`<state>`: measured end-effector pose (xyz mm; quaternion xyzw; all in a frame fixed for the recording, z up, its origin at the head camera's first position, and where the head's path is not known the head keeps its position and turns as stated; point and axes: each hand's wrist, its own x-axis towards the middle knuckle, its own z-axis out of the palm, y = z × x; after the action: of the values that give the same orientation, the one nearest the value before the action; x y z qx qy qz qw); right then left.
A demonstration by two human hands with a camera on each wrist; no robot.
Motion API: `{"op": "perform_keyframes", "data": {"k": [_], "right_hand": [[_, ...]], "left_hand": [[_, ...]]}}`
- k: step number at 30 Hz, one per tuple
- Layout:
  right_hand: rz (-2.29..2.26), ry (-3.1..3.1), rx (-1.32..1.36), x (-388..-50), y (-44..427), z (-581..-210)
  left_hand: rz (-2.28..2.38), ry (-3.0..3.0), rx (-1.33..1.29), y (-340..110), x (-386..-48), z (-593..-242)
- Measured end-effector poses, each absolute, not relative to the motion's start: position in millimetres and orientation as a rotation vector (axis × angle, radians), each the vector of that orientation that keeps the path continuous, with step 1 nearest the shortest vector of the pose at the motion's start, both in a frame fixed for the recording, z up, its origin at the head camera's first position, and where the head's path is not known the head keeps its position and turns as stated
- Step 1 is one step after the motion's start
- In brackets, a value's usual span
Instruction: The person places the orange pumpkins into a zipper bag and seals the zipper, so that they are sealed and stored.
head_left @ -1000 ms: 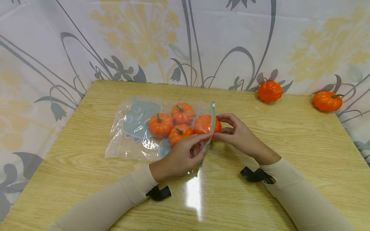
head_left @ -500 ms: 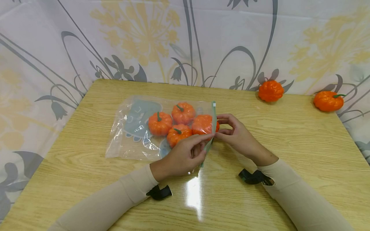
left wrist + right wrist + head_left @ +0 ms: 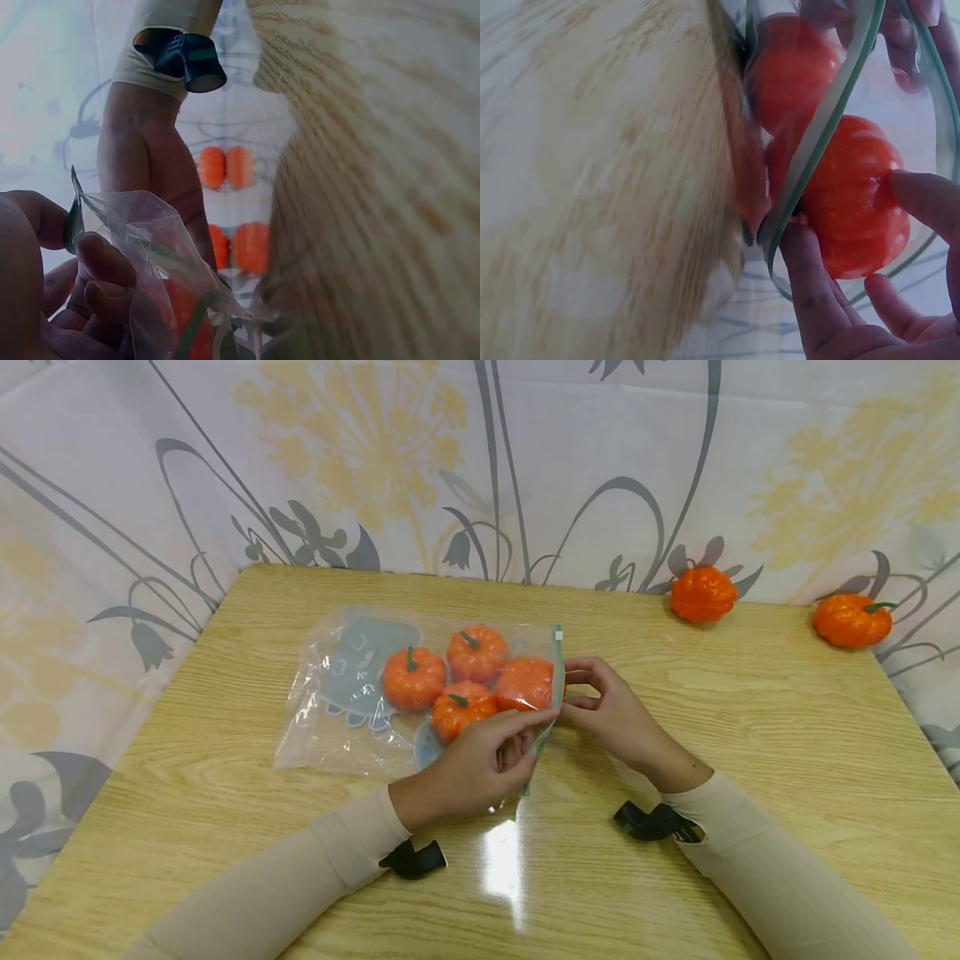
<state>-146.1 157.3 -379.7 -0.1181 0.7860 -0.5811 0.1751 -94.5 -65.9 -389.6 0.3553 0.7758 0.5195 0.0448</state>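
A clear zip bag (image 3: pixel 352 747) with a green zip edge lies flat, printed with a grey-blue figure. Several small orange pumpkins (image 3: pixel 415 680) show through its film. My left hand (image 3: pixel 472 768) pinches the near side of the bag's mouth. At that mouth, my right hand (image 3: pixel 618 718) holds a pumpkin (image 3: pixel 855 202) between thumb and fingers, its fingertips just inside the opening. Most of this pumpkin is inside the bag. In the left wrist view, the bag's green edge (image 3: pixel 73 225) sits between my left thumb and fingers.
Two more orange pumpkins, one near the back edge (image 3: pixel 702 595) and one at the far right (image 3: pixel 852 621), stand on the wooden table (image 3: pixel 750 693). A patterned cloth (image 3: pixel 555 468) hangs behind the table.
The pumpkin at the mouth has slid left, deeper into the bag, and my right hand has come closer to the opening. My left hand has kept its grip at the edge.
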Motion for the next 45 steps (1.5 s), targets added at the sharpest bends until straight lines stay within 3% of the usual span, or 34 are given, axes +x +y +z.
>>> {"op": "perform_keyframes", "data": {"k": [45], "right_hand": [[-1.587,2.203,-0.394,-154.6,166.8,-379.4]], "left_hand": [[1.567,2.406,1.109,-67.8,-98.0,-391.0]]}}
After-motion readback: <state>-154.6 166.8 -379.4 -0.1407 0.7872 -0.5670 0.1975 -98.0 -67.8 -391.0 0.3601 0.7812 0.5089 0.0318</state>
